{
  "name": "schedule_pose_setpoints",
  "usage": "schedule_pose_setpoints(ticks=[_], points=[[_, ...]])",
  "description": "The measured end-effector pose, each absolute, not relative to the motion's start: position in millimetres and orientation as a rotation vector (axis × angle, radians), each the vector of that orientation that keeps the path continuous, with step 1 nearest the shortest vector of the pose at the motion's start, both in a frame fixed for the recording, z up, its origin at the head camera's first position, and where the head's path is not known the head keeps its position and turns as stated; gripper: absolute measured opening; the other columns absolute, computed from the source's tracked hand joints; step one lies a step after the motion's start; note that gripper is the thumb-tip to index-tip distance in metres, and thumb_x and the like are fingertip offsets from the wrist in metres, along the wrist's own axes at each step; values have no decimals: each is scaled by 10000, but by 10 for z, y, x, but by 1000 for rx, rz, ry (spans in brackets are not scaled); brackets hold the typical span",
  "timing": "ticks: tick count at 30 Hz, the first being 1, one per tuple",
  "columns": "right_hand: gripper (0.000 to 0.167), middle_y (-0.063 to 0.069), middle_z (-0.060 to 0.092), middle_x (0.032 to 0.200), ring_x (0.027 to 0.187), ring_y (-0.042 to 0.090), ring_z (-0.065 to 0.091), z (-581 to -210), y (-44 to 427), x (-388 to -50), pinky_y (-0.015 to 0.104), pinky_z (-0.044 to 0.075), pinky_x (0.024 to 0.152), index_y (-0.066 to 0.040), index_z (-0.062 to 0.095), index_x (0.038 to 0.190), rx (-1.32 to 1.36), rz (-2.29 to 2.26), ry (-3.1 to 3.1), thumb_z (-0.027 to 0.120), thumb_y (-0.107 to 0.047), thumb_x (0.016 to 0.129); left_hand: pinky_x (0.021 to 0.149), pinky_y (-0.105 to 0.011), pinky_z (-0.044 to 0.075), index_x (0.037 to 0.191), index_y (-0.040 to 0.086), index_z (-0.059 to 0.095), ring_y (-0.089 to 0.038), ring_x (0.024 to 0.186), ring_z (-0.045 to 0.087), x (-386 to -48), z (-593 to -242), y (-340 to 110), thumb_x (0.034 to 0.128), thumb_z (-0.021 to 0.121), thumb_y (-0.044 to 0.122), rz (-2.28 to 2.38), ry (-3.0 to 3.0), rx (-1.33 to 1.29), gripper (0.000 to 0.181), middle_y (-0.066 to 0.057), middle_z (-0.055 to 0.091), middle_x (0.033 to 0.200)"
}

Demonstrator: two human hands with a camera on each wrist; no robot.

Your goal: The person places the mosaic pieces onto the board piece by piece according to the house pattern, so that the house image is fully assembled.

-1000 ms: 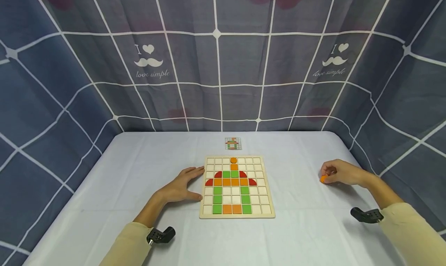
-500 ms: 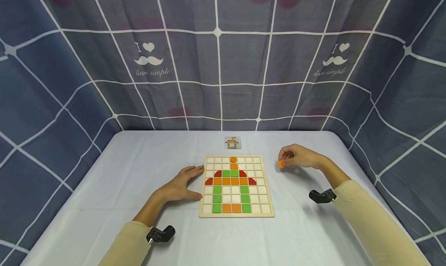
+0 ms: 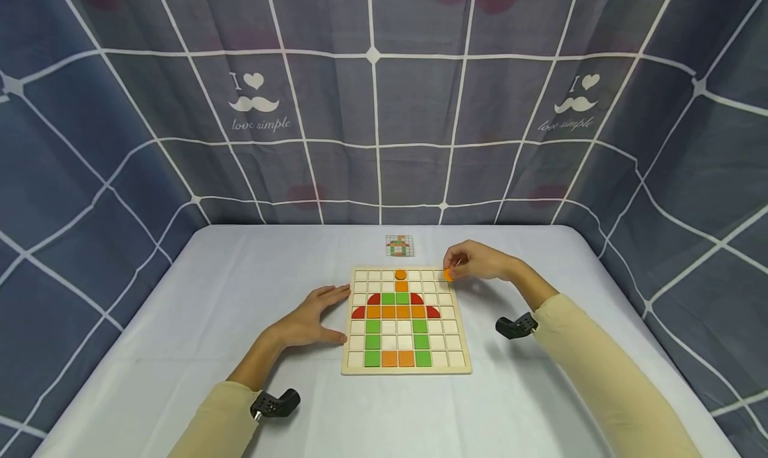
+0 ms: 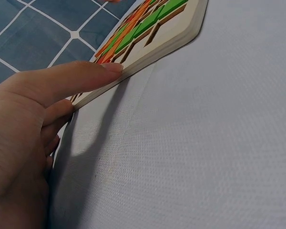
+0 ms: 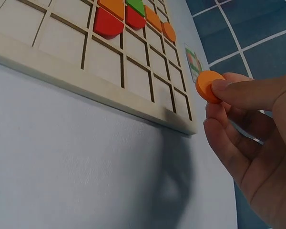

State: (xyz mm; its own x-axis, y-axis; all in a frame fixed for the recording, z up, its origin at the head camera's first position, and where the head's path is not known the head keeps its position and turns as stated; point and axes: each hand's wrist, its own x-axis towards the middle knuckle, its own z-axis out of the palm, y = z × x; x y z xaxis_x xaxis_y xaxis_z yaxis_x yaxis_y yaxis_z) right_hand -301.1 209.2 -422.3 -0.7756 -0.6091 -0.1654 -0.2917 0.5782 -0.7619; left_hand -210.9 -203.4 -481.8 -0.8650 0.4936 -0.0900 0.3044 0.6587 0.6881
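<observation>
A round orange disc (image 5: pixel 209 86) is pinched between the thumb and fingers of my right hand (image 3: pixel 478 261), over the far right corner of a wooden grid board (image 3: pixel 407 371). My left hand (image 3: pixel 309 320) lies at the board's left edge with fingers spread; in the left wrist view the thumb (image 4: pixel 81 78) touches the rim. Green squares (image 3: pixel 373 342), orange squares (image 3: pixel 389 359) and red quarter-round pieces (image 3: pixel 433 312) fill some of the board's cells. Another orange disc (image 3: pixel 401 275) sits in the far row, above an orange square.
Behind the board lies a small pattern card (image 3: pixel 399 246) with a coloured grid picture. A white cloth covers the table (image 3: pixel 240 265). Dark blue checked curtains (image 3: pixel 414 111) stand around its back and sides.
My right hand has carried the orange disc leftward from the table's right side to the board's far right corner. My left hand has stayed at the board's left edge.
</observation>
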Motion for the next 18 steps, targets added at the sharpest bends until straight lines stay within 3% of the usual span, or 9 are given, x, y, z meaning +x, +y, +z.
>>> schedule_pose_setpoints(ticks=[13, 18], points=[[45, 58, 676, 920, 864, 218, 586, -4357, 1728, -3110, 352, 499, 763, -44, 716, 1008, -731, -1075, 2417, 709, -66, 969, 1163, -691, 232, 1613, 164, 394, -384, 1531, 172, -2102, -4820, -2035, 759, 903, 320, 1012, 2599, 619, 1006, -111, 283, 1665], [46, 44, 696, 897, 804, 199, 615, -4425, 1547, -3185, 328, 527, 711, -33, 722, 1014, -762, -1065, 2453, 696, -33, 976, 1157, -695, 239, 1617, 170, 388, -382, 1534, 166, -2107, -4814, -2022, 756, 902, 328, 1019, 2593, 612, 1015, -103, 277, 1669]])
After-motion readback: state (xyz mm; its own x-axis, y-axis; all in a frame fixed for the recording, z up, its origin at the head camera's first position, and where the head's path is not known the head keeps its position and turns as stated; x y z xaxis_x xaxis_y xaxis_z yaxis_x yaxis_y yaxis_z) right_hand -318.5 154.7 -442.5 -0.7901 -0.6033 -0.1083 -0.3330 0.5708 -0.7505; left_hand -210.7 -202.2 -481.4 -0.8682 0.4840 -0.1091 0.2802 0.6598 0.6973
